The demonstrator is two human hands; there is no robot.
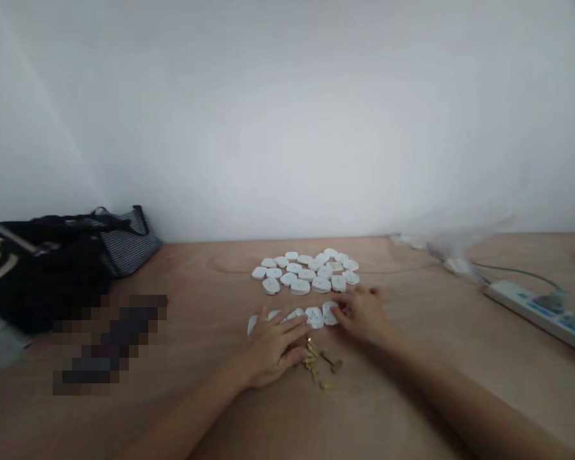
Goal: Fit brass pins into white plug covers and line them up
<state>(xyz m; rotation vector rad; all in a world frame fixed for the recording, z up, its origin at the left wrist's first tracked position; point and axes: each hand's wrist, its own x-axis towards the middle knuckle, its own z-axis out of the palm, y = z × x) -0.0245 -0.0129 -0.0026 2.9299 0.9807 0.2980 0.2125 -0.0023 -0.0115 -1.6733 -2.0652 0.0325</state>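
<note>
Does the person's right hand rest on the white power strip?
No: the right hand touches a white plastic plug casing, while the long white power strip lies well off to the right.

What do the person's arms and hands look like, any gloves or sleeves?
No gloves: the left hand and right hand are bare, with no ring or watch visible. The left forearm and right forearm show no sleeve, cable or marking within view.

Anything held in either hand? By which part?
No clear hold: the left hand lies flat over white plastic pieces; the right hand touches one piece's edge, grip unclear.
</note>
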